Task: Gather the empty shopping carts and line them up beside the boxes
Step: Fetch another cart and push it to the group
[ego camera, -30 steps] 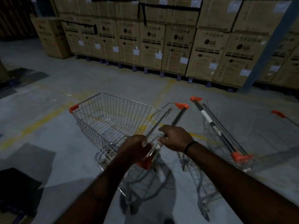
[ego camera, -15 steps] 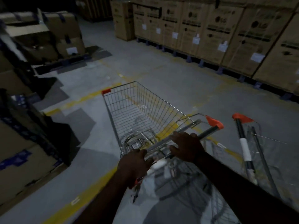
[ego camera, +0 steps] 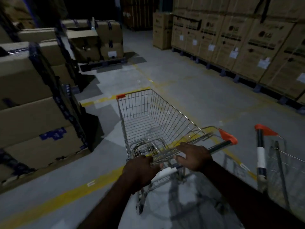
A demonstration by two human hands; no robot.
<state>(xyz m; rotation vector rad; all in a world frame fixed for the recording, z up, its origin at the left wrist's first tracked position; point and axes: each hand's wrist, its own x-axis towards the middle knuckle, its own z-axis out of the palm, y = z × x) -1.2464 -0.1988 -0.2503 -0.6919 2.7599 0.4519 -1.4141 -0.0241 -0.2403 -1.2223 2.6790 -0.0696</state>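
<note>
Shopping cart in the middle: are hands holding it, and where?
The left hand grips the handle bar of the shopping cart; the right hand rests on the same bar, fingers spread.

The LG logo is printed on the cardboard boxes (ego camera: 262, 37) stacked at right

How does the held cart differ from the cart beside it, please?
The held cart has the left hand gripping and the right hand resting on its handle; the side cart stands untouched. The held cart's basket shows fully; the side cart is cropped. Both are wire with orange caps.
</note>
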